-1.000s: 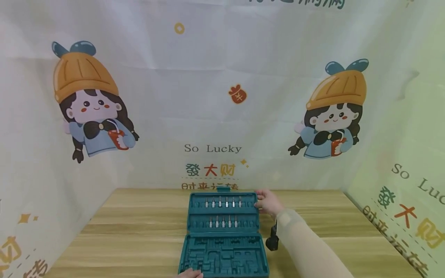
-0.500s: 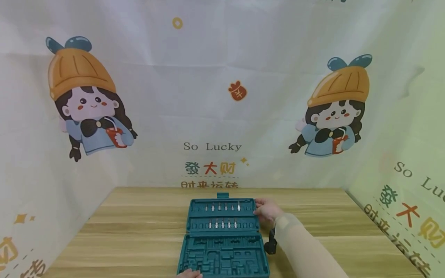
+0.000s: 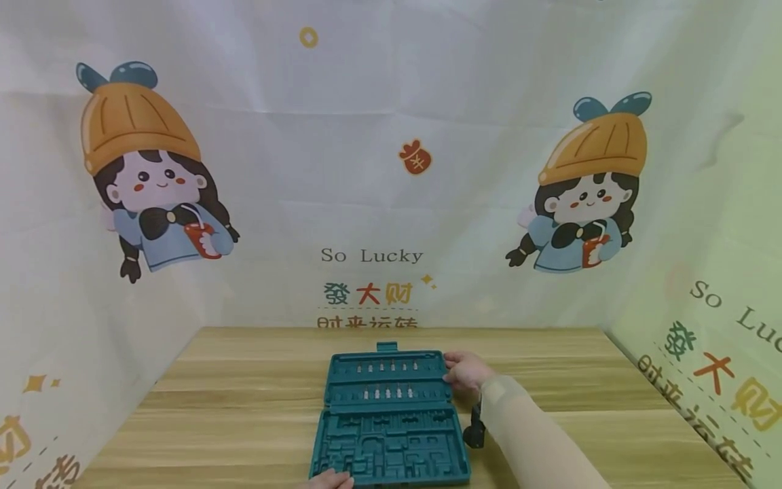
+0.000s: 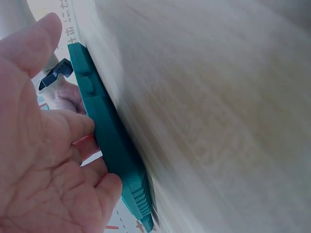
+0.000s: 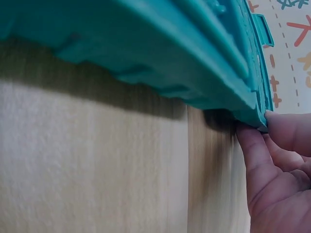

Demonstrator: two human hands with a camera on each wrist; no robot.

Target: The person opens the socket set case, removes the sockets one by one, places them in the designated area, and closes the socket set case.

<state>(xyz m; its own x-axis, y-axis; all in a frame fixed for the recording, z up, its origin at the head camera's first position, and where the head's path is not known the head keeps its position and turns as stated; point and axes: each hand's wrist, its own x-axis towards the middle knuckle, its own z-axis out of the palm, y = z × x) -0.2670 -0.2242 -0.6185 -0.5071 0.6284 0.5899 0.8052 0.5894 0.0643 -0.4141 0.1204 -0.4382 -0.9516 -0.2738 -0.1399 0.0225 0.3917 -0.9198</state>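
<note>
A teal plastic tool case (image 3: pixel 391 448) lies open on the wooden table (image 3: pixel 244 407). Its lid (image 3: pixel 387 380) leans far back and holds two rows of small metal bits (image 3: pixel 381 392). My right hand (image 3: pixel 466 371) pinches the lid's right edge. In the right wrist view the thumb and fingers of my right hand (image 5: pixel 267 133) grip the corner of the lid (image 5: pixel 160 43), which hangs just above the table. My left hand (image 3: pixel 330 479) rests its fingers on the base's front left edge. The left wrist view shows the palm of my left hand (image 4: pixel 43 160) against the case (image 4: pixel 104 131), with the thumb apart.
The base's moulded recesses hold no tools. Printed cloth walls (image 3: pixel 391 170) close in the table at the back and on both sides. A black wrist camera (image 3: pixel 474 432) sits on my right forearm beside the case. Bare wood shows left and right of the case.
The lid has tipped further back and lower toward the table, with my right hand following it down. My left hand stays at the front left corner.
</note>
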